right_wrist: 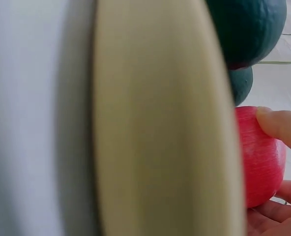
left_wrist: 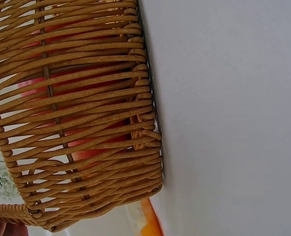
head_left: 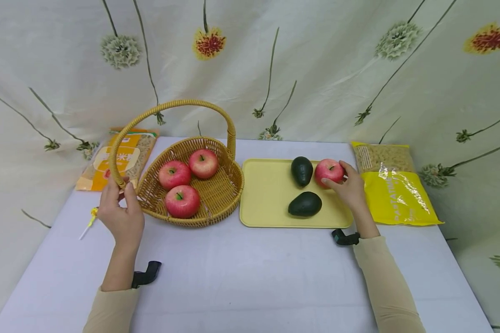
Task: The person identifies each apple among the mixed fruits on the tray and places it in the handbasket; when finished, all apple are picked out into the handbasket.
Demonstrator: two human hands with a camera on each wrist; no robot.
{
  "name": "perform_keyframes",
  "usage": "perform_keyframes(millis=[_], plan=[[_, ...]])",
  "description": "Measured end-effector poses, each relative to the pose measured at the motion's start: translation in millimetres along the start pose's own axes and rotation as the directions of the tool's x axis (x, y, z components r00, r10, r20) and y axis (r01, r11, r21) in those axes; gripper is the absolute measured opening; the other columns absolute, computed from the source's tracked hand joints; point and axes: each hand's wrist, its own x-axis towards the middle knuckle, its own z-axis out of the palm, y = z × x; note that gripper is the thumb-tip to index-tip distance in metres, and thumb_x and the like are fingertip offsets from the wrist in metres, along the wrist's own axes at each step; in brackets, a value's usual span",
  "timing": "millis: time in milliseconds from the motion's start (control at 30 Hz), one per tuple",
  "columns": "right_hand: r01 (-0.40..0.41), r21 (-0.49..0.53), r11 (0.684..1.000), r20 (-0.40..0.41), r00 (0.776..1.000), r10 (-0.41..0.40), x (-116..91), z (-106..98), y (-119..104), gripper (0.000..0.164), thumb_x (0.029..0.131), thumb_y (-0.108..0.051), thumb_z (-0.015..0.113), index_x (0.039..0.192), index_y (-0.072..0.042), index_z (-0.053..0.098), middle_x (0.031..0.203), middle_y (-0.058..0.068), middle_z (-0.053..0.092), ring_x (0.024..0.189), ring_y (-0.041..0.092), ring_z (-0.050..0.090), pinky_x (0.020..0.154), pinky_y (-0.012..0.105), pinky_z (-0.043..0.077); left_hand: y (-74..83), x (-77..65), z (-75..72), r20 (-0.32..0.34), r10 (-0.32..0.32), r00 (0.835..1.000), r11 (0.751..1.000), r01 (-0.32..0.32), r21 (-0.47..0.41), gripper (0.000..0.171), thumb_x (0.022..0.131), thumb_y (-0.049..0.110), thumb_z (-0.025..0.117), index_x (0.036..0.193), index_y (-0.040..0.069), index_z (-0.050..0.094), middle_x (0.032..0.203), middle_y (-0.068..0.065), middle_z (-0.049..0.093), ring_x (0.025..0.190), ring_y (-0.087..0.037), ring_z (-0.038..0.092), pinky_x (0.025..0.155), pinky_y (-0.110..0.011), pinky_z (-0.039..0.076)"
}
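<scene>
My left hand (head_left: pixel 122 215) grips the arched handle (head_left: pixel 115 162) of a wicker basket (head_left: pixel 222 203) low on its left side. Three red apples (head_left: pixel 182 202) lie in the basket; in the left wrist view their red shows through the weave (left_wrist: pixel 67 118). On the right, my right hand (head_left: pixel 350 187) holds another apple (head_left: pixel 329 172) between thumb and fingers, at the back right of a pale yellow tray (head_left: pixel 264 194). Two dark avocados (head_left: pixel 302 171) lie on the tray beside it. In the right wrist view the tray's edge (right_wrist: pixel 160 118) hides part of the held apple (right_wrist: pixel 263 162).
Behind the basket on the left lies an orange food packet (head_left: pixel 96 171), with a yellow lollipop (head_left: pixel 92 217) in front of it. Right of the tray is a yellow bag (head_left: pixel 396 194) of pasta-like pieces. A flowered cloth (head_left: pixel 316 69) hangs behind the white table (head_left: pixel 241 277).
</scene>
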Motion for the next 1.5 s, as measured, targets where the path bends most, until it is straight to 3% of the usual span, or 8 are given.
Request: perform_keyframes(millis=[233,633,900,1133,1333,1500], plan=[[0.038,0.016,0.999,-0.043,0.998,-0.037,-2,-10,-7,0.077,0.086,-0.02,0.074,0.148,0.002,0.035,0.148,0.025,0.042,0.132,0.038,0.043,0.106,0.051,0.043,0.5,-0.4,1.1,0.004,-0.002,1.0,1.0,0.002,-0.001,0.032,0.098,0.02,0.055,0.121,-0.001,0.066,0.109,-0.017,0.069,0.098,0.0,0.053,0.084,-0.005,0.042],[0.069,-0.018,0.997,-0.028,0.997,-0.069,-16,-35,-31,0.079,0.085,-0.025,0.076,0.149,-0.003,0.036,0.148,0.019,0.046,0.132,0.035,0.045,0.1,0.05,0.047,-1.4,0.7,0.8,-0.004,-0.017,1.0,1.0,0.017,-0.005,0.032,0.097,0.019,0.057,0.122,0.0,0.066,0.11,-0.015,0.07,0.097,0.007,0.049,0.083,-0.005,0.042],[0.154,0.012,0.988,0.019,0.988,-0.154,-33,-37,-40,0.078,0.083,-0.023,0.078,0.148,-0.005,0.039,0.144,0.016,0.05,0.128,0.032,0.048,0.086,0.012,0.05,-0.1,0.6,0.3,0.001,-0.027,1.0,1.0,0.027,-0.001,0.032,0.097,0.019,0.057,0.123,0.001,0.066,0.11,-0.015,0.07,0.098,0.006,0.05,0.084,-0.006,0.043],[0.28,0.065,0.958,0.05,0.958,-0.284,-45,-26,-54,0.075,0.08,-0.01,0.08,0.144,0.0,0.042,0.143,0.021,0.049,0.125,0.036,0.049,0.081,0.003,0.045,-0.7,0.4,0.8,0.001,-0.015,1.0,1.0,0.015,-0.004,0.032,0.097,0.018,0.057,0.123,0.001,0.066,0.11,-0.016,0.07,0.098,0.006,0.05,0.084,-0.005,0.042],[0.31,0.113,0.944,0.104,0.941,-0.321,-51,-7,-71,0.073,0.079,-0.012,0.081,0.142,-0.003,0.046,0.142,0.015,0.052,0.122,0.03,0.051,0.082,0.008,0.049,0.5,0.4,0.3,0.005,-0.012,1.0,1.0,0.012,-0.001,0.033,0.098,0.019,0.056,0.124,0.001,0.065,0.11,-0.016,0.07,0.098,0.005,0.051,0.084,-0.005,0.042],[0.332,0.169,0.928,0.171,0.917,-0.359,-52,18,-94,0.076,0.077,-0.012,0.082,0.143,-0.005,0.045,0.14,0.013,0.052,0.121,0.027,0.051,0.088,0.031,0.056,0.5,0.1,0.3,0.005,-0.019,1.0,1.0,0.019,0.002,0.033,0.098,0.019,0.056,0.124,0.002,0.065,0.111,-0.015,0.07,0.099,0.006,0.05,0.084,-0.005,0.042]])
